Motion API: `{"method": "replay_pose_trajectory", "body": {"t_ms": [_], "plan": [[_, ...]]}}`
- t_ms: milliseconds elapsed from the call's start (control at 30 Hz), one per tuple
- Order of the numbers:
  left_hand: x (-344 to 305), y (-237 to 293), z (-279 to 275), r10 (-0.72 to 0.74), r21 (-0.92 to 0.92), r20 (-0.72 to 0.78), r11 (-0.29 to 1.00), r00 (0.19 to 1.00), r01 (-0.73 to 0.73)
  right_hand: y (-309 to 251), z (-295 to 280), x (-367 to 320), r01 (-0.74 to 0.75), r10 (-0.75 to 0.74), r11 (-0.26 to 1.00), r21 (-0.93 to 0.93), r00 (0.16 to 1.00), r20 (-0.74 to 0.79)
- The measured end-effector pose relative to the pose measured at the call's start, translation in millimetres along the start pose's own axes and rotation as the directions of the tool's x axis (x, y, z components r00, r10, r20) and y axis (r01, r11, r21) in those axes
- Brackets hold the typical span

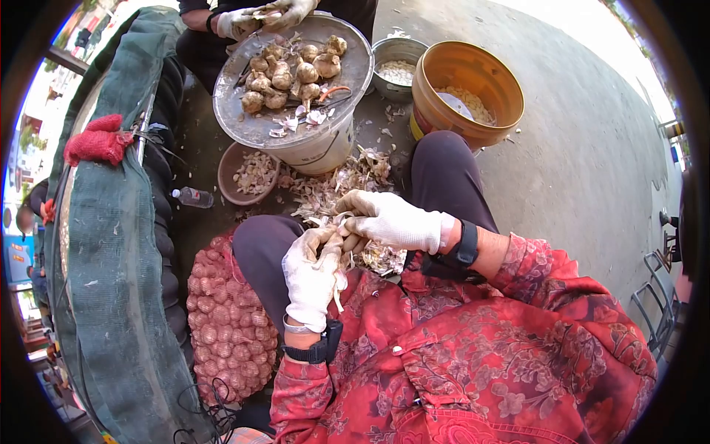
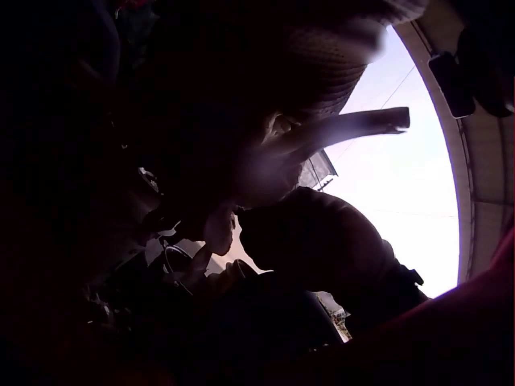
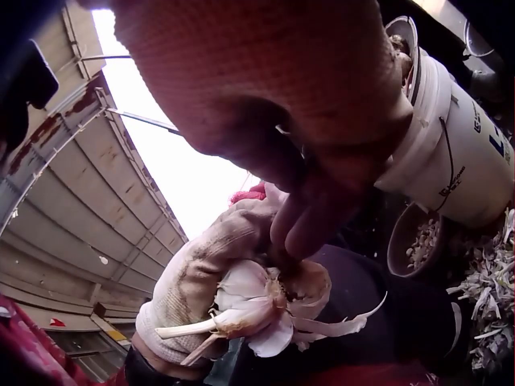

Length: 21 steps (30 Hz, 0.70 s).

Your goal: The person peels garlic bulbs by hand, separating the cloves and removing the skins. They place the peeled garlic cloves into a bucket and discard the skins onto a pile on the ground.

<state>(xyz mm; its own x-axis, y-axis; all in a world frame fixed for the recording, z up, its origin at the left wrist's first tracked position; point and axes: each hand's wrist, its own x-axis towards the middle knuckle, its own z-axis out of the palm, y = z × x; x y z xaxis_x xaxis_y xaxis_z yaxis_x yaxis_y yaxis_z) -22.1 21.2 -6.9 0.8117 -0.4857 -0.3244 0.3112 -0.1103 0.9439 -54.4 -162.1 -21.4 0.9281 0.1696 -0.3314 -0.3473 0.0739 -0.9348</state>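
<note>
Both hands wear white knit gloves and meet over the lap in the head view. My left hand [image 1: 309,280] grips a garlic bulb [image 3: 251,310], partly broken open, with its pale cloves, dry stem and loose skin showing in the right wrist view. Against the top of that bulb, the curled fingers of my right hand [image 1: 399,222] pinch at it; their tips are partly hidden. The left wrist view is very dark, with a garlic stem [image 2: 346,129] jutting out against the bright sky.
Ahead, a white bucket [image 1: 318,152] bears a lid with several garlic bulbs [image 1: 281,74]. Around it are a clove bowl [image 1: 225,185], a metal pot [image 1: 381,55], an orange bucket [image 1: 473,63], peelings [image 1: 347,181] and a bottle [image 1: 194,197]. A mesh garlic sack [image 1: 229,325] stands left; another person's gloved hands [image 1: 285,13] work opposite.
</note>
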Motion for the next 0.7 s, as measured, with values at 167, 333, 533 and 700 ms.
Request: {"method": "replay_pose_trajectory", "body": {"t_ms": [167,333,533,700], "plan": [[7.6,0.9,1.9,-0.138,-0.182,-0.084,0.976,0.987,0.121,-18.6,11.7,-9.8,0.195,-0.24,0.9,-0.39,0.968,-0.068],[9.0,-3.1,-0.3,-0.072,-0.169,-0.078,0.984,0.994,0.058,-18.6,19.5,-6.3,-0.008,0.039,0.976,0.216,0.99,-0.137],[15.9,-20.3,-0.3,-0.061,-0.274,-0.083,0.961,0.995,0.036,-7.8,19.1,-3.3,-0.048,0.108,0.93,0.365,0.984,-0.144],[12.8,-6.8,4.6,-0.089,-0.201,-0.132,0.978,0.987,0.061,-5.6,16.1,0.6,-0.12,0.16,0.97,0.212,0.97,-0.183]]}}
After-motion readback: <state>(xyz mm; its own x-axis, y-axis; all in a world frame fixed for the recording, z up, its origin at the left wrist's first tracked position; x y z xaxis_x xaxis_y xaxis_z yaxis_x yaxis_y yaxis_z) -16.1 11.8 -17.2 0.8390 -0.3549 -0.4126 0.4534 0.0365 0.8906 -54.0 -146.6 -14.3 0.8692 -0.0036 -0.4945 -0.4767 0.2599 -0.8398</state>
